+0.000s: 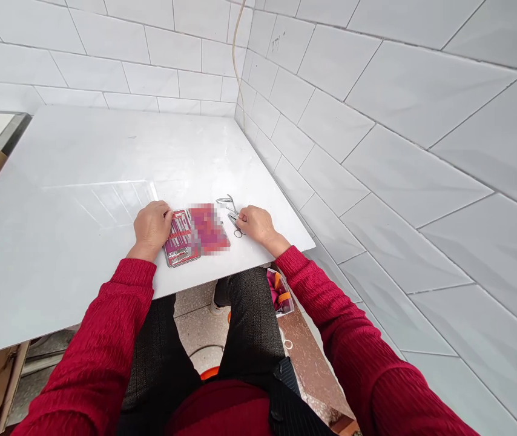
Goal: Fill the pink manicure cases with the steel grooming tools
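Right of the open case (pixel 208 227), scissors (pixel 233 220) slant toward its far end, partly behind the right hand (pixel 256 224). The left hand (pixel 152 224) touches the case; both grips are unclear.

Indoor room, exact kind unclear, 2 white-tiled walls (pixel 404 236) meeting, glossy white tabletop (pixel 81 266), speckled floor (pixel 195 324)

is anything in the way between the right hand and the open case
Only the small metal tools at the right hand, on the side towards the open case; past them, nothing visible but a narrow strip of white table.
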